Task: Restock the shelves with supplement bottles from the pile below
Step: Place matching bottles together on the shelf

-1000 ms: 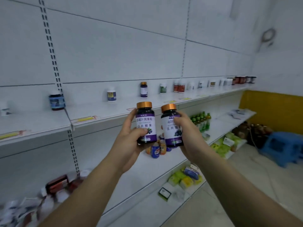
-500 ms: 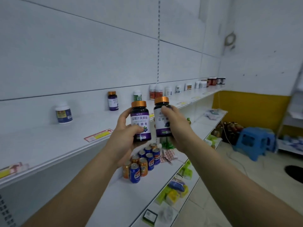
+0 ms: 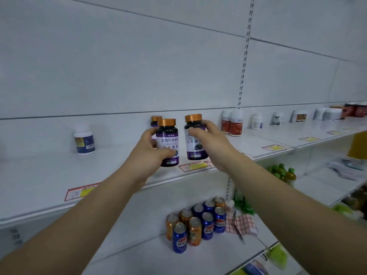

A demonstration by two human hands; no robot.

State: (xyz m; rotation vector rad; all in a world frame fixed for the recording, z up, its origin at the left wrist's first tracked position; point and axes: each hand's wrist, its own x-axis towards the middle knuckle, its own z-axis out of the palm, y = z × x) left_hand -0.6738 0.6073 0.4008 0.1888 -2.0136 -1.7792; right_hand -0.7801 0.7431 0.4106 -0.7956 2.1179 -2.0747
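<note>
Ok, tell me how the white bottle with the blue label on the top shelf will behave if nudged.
The white bottle looks rigid plastic, so it probably slides rather than flexes. Squat and upright on the flat shelf, it likely resists tipping. If toppled, its round body could roll.

Three purple-label bottles [image 3: 167, 142], two red-label bottles [image 3: 236, 124], nine cans [image 3: 179, 238], two hands [image 3: 148, 155].

left hand [image 3: 148, 155]: arm outstretched, fingers curled, gripping | right hand [image 3: 213, 147]: arm outstretched, fingers curled, gripping
</note>
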